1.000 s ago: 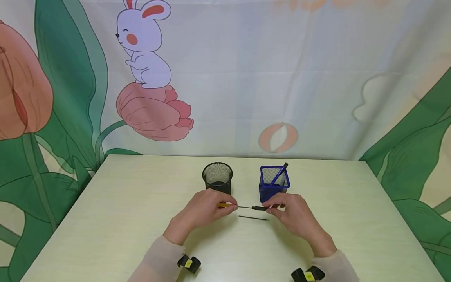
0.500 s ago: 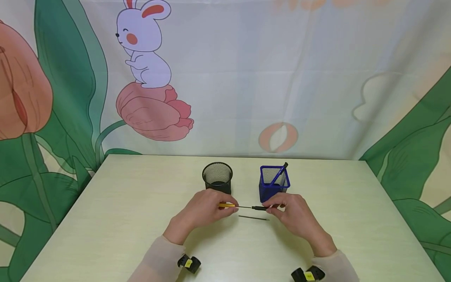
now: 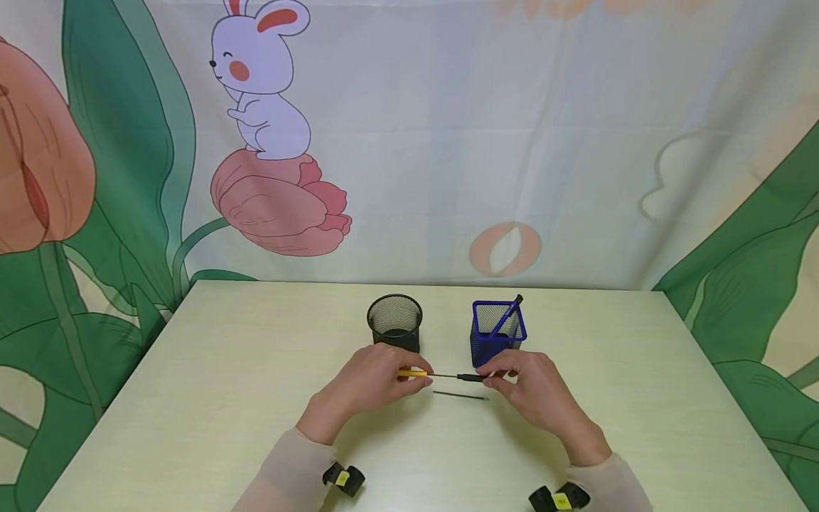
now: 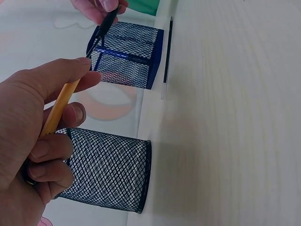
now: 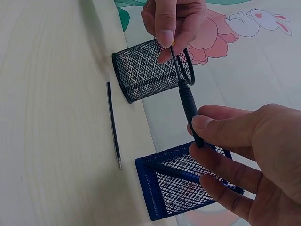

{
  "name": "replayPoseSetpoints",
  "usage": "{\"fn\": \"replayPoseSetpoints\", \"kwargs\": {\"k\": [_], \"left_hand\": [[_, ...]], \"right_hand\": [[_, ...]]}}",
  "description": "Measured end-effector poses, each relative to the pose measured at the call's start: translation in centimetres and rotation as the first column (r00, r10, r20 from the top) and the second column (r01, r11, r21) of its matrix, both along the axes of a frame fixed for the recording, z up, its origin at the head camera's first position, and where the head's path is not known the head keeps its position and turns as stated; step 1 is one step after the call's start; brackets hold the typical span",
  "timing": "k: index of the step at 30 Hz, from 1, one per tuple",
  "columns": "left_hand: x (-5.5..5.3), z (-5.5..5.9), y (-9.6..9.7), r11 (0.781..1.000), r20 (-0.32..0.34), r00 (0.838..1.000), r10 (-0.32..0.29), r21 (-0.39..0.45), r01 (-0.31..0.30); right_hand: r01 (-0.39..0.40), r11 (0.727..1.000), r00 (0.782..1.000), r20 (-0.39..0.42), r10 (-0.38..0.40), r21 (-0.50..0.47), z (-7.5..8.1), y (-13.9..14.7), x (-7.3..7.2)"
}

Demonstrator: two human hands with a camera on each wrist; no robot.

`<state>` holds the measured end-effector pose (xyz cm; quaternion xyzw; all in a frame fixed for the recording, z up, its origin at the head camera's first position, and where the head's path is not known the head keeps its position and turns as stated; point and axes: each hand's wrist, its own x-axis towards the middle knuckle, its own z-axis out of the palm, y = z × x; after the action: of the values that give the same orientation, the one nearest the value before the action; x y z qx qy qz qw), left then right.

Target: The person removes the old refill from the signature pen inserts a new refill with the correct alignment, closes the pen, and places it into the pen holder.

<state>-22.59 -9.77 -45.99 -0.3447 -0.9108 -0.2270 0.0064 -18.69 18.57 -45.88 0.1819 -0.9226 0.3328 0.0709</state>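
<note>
My left hand (image 3: 384,377) grips the yellow barrel (image 4: 61,106) of a pen, thumb and forefinger near its end. Facing it, my right hand (image 3: 534,390) pinches the pen's black grip section (image 5: 188,101) between thumb and fingers. A thin refill (image 3: 443,375) spans the gap between the yellow and black parts; how far it reaches inside either cannot be seen. Below the hands, a loose dark refill with a clear end (image 5: 113,120) lies on the table, apart from both.
Behind the left hand stands a round black mesh pen holder (image 3: 394,313). Behind the right hand is a square blue mesh pen holder (image 3: 489,352), with a blue pen (image 3: 505,318) leaning inside. A printed cloth (image 3: 409,142) hangs along the table's (image 3: 256,341) back edge.
Slightly more of the yellow barrel shows at the left fingertips than a second ago. The right hand, loose refill and both holders look unmoved.
</note>
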Motion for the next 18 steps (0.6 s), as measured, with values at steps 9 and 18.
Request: {"fn": "replayPoseSetpoints", "kwargs": {"k": [9, 18], "left_hand": [[0.08, 0.07, 0.17, 1.0, -0.004, 1.0, -0.004, -0.026, 0.004], [0.11, 0.17, 0.24, 0.999, -0.01, 1.0, -0.01, -0.031, 0.009]], "right_hand": [[0.002, 1.0, 1.0, -0.001, -0.002, 0.008, -0.02, 0.01, 0.03], [-0.002, 1.0, 1.0, -0.004, 0.002, 0.01, -0.03, -0.02, -0.02]]}}
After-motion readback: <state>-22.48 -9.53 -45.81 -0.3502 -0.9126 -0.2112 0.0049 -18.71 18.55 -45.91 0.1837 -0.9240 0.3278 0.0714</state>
